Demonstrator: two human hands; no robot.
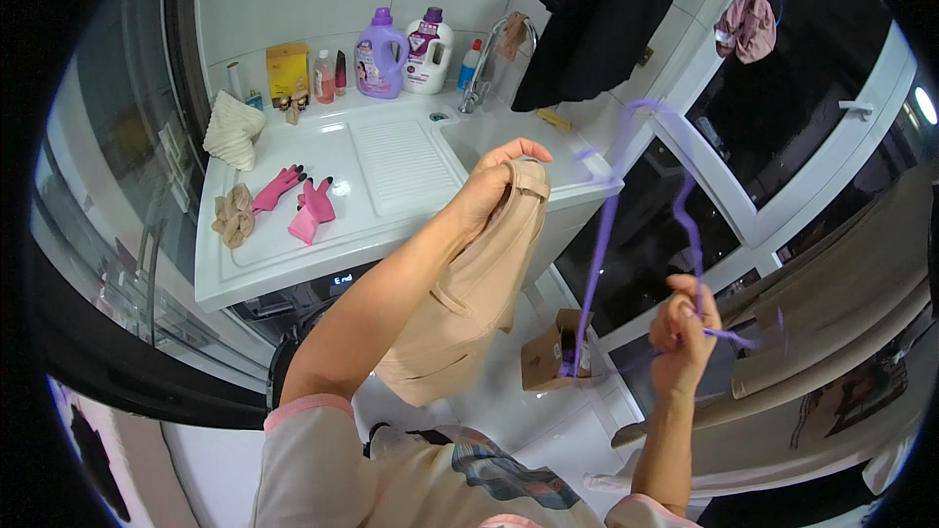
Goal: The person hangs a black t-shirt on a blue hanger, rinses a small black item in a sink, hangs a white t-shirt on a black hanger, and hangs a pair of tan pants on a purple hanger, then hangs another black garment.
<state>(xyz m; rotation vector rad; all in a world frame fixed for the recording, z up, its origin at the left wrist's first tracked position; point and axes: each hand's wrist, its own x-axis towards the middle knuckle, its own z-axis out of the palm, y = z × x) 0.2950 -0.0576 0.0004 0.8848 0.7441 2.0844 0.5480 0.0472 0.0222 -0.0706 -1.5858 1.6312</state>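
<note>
My left hand (488, 194) grips the waistband of a beige garment (477, 293), which hangs down in front of me with belt loops showing. To the right, my right hand (682, 330) is closed on a thin purple strap (686, 213), blurred in places. This strap loops up in the air above my hand. A long purple length runs down into an open cardboard box (543, 363) on the floor, where more purple stuff lies. Whether it is all one piece, I cannot tell.
A white sink counter (293, 275) holds pink rubber gloves (315, 209), a beige cloth (235, 216), a cream cloth (233, 130) and detergent bottles (380, 59). A faucet (477, 81) stands by the basin. Black clothing (601, 22) hangs above, and grey-brown fabric (829, 308) hangs at right.
</note>
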